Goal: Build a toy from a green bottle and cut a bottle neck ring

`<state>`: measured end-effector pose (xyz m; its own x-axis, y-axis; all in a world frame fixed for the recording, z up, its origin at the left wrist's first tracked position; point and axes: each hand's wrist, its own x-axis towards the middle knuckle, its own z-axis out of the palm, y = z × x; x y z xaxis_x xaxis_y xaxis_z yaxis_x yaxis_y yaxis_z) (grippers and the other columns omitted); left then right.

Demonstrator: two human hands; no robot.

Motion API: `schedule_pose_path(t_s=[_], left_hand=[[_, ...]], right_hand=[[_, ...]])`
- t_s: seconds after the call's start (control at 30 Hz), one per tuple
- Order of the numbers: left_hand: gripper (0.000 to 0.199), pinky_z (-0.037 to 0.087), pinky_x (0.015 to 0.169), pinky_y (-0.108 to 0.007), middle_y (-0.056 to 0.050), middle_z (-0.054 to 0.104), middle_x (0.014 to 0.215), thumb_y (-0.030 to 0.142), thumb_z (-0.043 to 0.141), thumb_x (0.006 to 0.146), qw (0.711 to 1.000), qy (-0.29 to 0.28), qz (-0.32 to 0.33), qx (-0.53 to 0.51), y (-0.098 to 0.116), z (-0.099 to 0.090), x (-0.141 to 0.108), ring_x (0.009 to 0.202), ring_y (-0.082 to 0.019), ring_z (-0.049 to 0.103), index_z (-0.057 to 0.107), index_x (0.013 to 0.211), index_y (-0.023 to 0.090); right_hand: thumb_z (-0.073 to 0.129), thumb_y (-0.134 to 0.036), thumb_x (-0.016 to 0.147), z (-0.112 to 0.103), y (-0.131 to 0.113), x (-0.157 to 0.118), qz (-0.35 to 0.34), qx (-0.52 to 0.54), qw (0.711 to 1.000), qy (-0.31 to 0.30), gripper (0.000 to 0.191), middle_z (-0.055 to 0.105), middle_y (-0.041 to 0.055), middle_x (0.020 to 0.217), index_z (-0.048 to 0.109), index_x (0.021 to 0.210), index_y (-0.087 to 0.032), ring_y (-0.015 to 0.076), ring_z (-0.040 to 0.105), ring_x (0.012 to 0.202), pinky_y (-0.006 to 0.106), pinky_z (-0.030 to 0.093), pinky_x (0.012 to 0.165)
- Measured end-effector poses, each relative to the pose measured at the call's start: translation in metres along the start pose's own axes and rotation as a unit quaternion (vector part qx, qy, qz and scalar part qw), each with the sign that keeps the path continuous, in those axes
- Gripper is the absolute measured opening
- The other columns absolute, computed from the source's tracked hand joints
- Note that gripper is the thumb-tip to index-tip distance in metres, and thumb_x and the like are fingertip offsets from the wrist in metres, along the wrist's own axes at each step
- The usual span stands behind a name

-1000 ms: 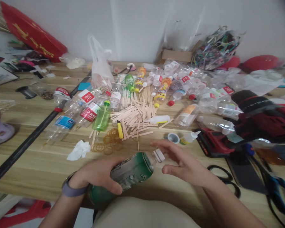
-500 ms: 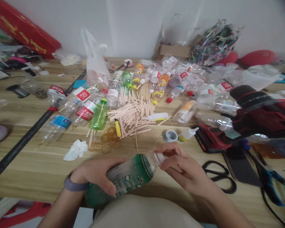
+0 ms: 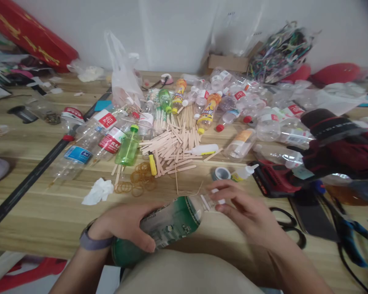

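My left hand (image 3: 130, 226) is wrapped round the body of a plastic bottle with a green label (image 3: 171, 226). The bottle lies tilted against my front, its neck to the right and slightly up. At the neck, my right hand (image 3: 237, 206) pinches a white bottle cap (image 3: 221, 201) between thumb and fingers. The cap is just off the bottle's mouth, and part of it is hidden by the fingers. Beyond the bottle lie thin rubber bands (image 3: 142, 177), a yellow-handled tool (image 3: 152, 163) and a roll of tape (image 3: 222, 174).
Wooden craft sticks (image 3: 165, 147) are heaped mid-table, with many plastic bottles behind. At the right stand a red and black power drill (image 3: 334, 151), black-handled scissors (image 3: 290, 226) and a phone (image 3: 313, 216). A crumpled tissue (image 3: 98, 191) and a long black bar (image 3: 33, 175) lie left.
My right hand has drawn the white cap rightward, away from the bottle's neck. The left hand keeps its grip, and the bottle has shifted slightly right.
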<state>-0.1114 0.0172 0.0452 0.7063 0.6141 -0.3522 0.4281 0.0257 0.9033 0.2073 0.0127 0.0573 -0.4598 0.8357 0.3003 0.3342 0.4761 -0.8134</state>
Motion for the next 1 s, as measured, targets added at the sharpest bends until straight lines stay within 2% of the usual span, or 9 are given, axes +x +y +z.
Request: schedule_pose_path(t_s=[0.13,0.27,0.4,0.53,0.63,0.73,0.87,0.93,1.0], left_hand=[[0.085,0.051,0.098,-0.043,-0.004,0.074,0.121,0.066,0.081,0.061,0.999,-0.015,-0.02,-0.03,-0.011,0.0,-0.003,0.113,-0.035,0.065,0.063,0.133,0.026],[0.1,0.047,0.104,-0.049,-0.008,0.066,0.134,0.071,0.08,0.059,0.995,0.045,-0.016,-0.085,-0.02,0.005,-0.002,0.12,-0.037,0.06,0.053,0.143,0.025],[0.097,0.044,0.107,-0.048,-0.008,0.063,0.139,0.065,0.082,0.061,0.992,0.084,-0.02,-0.092,-0.016,0.011,0.004,0.125,-0.038,0.057,0.052,0.144,0.024],[0.093,0.04,0.111,-0.045,-0.006,0.062,0.141,0.06,0.083,0.063,0.995,0.086,-0.001,-0.056,-0.004,0.014,0.013,0.129,-0.038,0.053,0.053,0.143,0.024],[0.089,0.042,0.109,-0.045,-0.005,0.064,0.138,0.061,0.081,0.063,0.996,0.079,-0.001,-0.046,0.002,0.017,0.018,0.125,-0.038,0.055,0.055,0.139,0.023],[0.09,0.044,0.106,-0.046,-0.007,0.066,0.134,0.064,0.081,0.06,0.995,0.09,-0.011,-0.037,0.002,0.02,0.022,0.121,-0.039,0.056,0.058,0.136,0.022],[0.096,0.043,0.107,-0.049,-0.011,0.063,0.136,0.068,0.079,0.061,0.994,0.094,-0.011,-0.054,-0.005,0.02,0.024,0.125,-0.041,0.054,0.053,0.14,0.021],[0.096,0.044,0.107,-0.05,-0.012,0.064,0.136,0.071,0.078,0.062,0.994,0.09,-0.01,-0.065,-0.008,0.019,0.026,0.125,-0.041,0.054,0.052,0.14,0.021],[0.095,0.044,0.106,-0.05,-0.012,0.063,0.137,0.072,0.077,0.063,0.994,0.086,-0.012,-0.07,-0.009,0.018,0.028,0.125,-0.041,0.054,0.051,0.14,0.022]], right_hand=[[0.068,-0.037,0.093,0.001,0.015,-0.012,0.046,0.024,0.995,0.091,0.014,0.075,0.0083,0.11,0.059,0.09,-0.026,0.0226,0.072,0.102,0.035,0.058,0.083],[0.063,-0.032,0.094,0.022,0.036,-0.023,0.125,-0.091,0.987,0.045,0.014,0.075,0.0109,0.119,0.051,0.089,-0.026,0.0242,0.073,0.104,0.041,0.059,0.088],[0.062,-0.025,0.091,0.046,0.056,-0.03,0.096,-0.161,0.982,0.018,0.006,0.076,0.0114,0.117,0.057,0.093,-0.025,0.0295,0.066,0.121,0.05,0.055,0.096],[0.062,-0.031,0.092,0.049,0.055,-0.031,0.067,-0.206,0.976,0.035,0.015,0.071,0.0132,0.129,0.065,0.105,-0.024,0.0327,0.056,0.134,0.056,0.049,0.102],[0.055,-0.039,0.097,0.031,0.041,-0.036,0.061,-0.274,0.956,0.087,0.021,0.078,0.0094,0.101,0.07,0.093,-0.025,0.0274,0.071,0.1,0.042,0.055,0.085],[0.051,-0.043,0.099,-0.004,0.03,-0.054,0.135,-0.328,0.92,0.165,0.036,0.069,0.0057,0.065,0.066,0.073,-0.023,0.0223,0.063,0.059,0.034,0.047,0.059],[0.052,-0.048,0.095,-0.059,0.032,-0.094,0.382,-0.423,0.795,0.206,0.037,0.06,0.005,0.055,0.062,0.068,-0.025,0.0253,0.059,0.051,0.034,0.038,0.049],[0.05,-0.043,0.094,-0.079,0.037,-0.113,0.413,-0.465,0.756,0.203,0.034,0.059,0.009,0.059,0.059,0.066,-0.025,0.0297,0.06,0.057,0.038,0.039,0.055],[0.048,-0.044,0.094,-0.091,0.045,-0.126,0.42,-0.472,0.749,0.198,0.035,0.058,0.0116,0.06,0.052,0.064,-0.028,0.0317,0.06,0.061,0.042,0.041,0.059]])
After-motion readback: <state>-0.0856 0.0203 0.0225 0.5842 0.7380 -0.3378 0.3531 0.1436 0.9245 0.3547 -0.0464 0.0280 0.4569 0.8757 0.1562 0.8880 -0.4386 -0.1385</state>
